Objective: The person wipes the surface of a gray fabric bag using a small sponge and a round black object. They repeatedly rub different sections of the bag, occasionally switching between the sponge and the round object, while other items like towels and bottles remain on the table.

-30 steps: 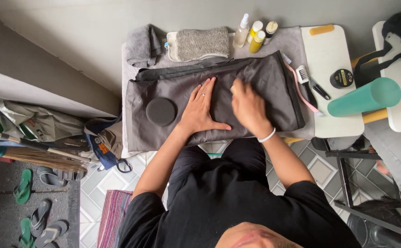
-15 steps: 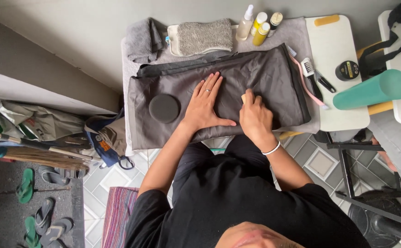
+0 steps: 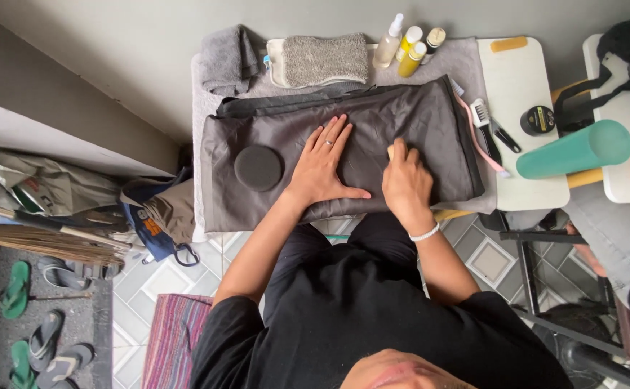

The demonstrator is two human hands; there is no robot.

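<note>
The dark grey fabric bag [image 3: 416, 137] lies flat with its long axis left to right across the small cloth-covered table [image 3: 466, 54], directly beneath both hands: the left hand [image 3: 322, 166] presses spread and flat at its middle, while the right hand [image 3: 405, 184], just beside it, curls closed around a small pale object [image 3: 391, 151].

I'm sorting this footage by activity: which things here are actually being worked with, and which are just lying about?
In use:
- dark grey bag, flat on the table
- left hand, spread flat on it
- right hand, fist closed around a small, mostly hidden item

Lying about:
- round black pad
- spray and yellow bottles
- folded towels
- brush
- teal roller
</note>
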